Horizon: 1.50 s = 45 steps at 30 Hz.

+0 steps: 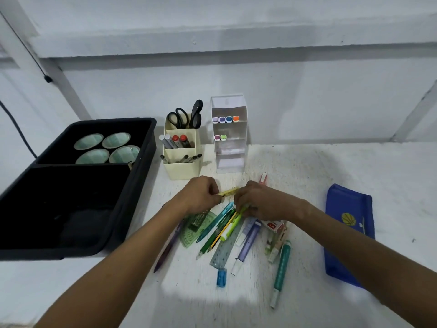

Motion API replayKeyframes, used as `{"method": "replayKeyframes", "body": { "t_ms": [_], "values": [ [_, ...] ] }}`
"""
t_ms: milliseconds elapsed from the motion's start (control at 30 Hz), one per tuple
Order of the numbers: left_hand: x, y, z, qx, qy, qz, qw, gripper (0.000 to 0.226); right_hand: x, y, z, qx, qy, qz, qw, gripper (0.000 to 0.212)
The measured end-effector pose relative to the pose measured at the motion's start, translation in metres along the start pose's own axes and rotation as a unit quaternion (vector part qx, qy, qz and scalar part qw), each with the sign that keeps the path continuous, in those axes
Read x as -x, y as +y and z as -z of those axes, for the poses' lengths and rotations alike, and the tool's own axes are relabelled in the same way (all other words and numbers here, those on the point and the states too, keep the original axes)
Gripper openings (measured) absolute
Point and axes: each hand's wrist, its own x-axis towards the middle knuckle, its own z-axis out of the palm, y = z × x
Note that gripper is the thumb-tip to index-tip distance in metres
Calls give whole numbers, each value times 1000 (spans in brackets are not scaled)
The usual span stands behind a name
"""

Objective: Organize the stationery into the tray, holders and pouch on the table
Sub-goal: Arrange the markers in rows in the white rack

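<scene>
**Both hands on a yellow item above the stationery pile**

Centre of frame: left hand (203, 193) and right hand (256, 201) meet over a white table (331, 166). Left fingers curled, pinching the near end of a small yellow ruler-like strip (229, 192); blur keeps its exact kind uncertain. Right hand curled too, fingers around the top of a yellow-green highlighter (230, 227); whether it also touches the yellow strip, cannot tell.

Below the hands, loose pile on the table: green protractor (192, 230), teal pen (214, 221), green pencil (212, 237), clear ruler (224, 250), lilac pen (246, 245), small blue sharpener (221, 277), teal-green glue stick or marker (281, 263) lower right, small red-and-white box (274, 226) partly under the right wrist.

Left of frame: black tray (132, 185), four round green-lined cups (106, 147) in its far section.

Upper centre: cream holder (182, 169) with black scissors (186, 117), markers and pens. Just beside it, white tiered holder (230, 162) with coloured-cap markers (225, 119) on two upper tiers.

Right of frame: blue pouch (347, 233), flat, well apart from the pile.
</scene>
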Motion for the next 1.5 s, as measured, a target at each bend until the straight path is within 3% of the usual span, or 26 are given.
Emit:
{"method": "replayKeyframes", "body": {
  "t_ms": [167, 267, 533, 633, 733, 867, 1000, 1167, 1367, 1500],
  "values": [
    [1, 4, 20, 29, 84, -27, 996, 25, 3, 7, 23, -87, 37, -68, 993, 17],
    [4, 14, 40, 53, 145, -57, 986, 19, 4, 9, 42, -167, 106, -78, 977, 15],
    [8, 47, 86, 115, 236, -128, 956, 30, 1, -2, 81, -353, 231, -51, 905, 76],
    [10, 62, 98, 86, 247, -150, 953, 18, -2, -10, 96, -368, 256, -41, 893, 87],
    [10, 71, 106, 70, 272, -147, 948, 10, -3, -15, 107, -393, 274, -40, 877, 71],
    [10, 75, 108, 18, 261, -131, 956, 16, -3, -16, 111, -443, 309, -71, 839, 44],
    [9, 75, 104, 0, 250, -137, 959, 24, -5, -14, 112, -434, 380, -88, 812, 36],
    [6, 75, 102, 6, 248, -141, 958, 28, -8, -11, 113, -360, 431, -72, 825, 23],
    [3, 76, 100, 6, 264, -143, 954, 22, -11, -11, 111, -349, 456, -68, 816, 31],
    [-1, 79, 97, -32, 268, -169, 948, 20, -15, -12, 104, -250, 493, -61, 831, 30]
  ]
}}
